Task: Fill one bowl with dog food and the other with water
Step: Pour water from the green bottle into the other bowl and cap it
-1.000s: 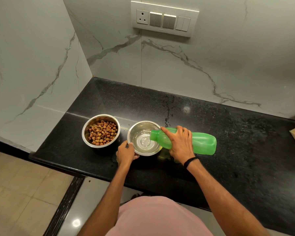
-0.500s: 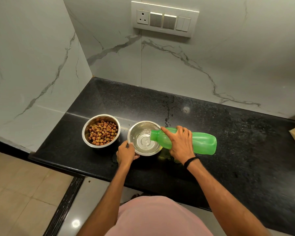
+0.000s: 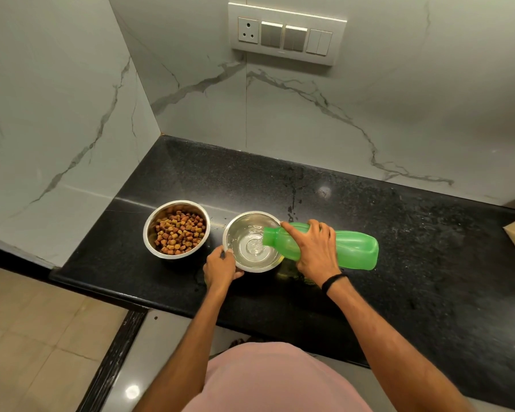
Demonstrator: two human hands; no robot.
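The right grip [image 3: 315, 248] curled round the tilted green bottle [image 3: 356, 248], covering its middle; the left grip [image 3: 220, 267] held the water bowl [image 3: 238, 233] by its rim, fingertips hidden.

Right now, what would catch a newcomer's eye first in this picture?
The bright green plastic bottle, gripped by the right hand, is tipped into the round steel bowl at the front of the black counter, pouring water. The left hand holds that bowl's rim. Left of it stands a second steel bowl holding brown dog kibble.
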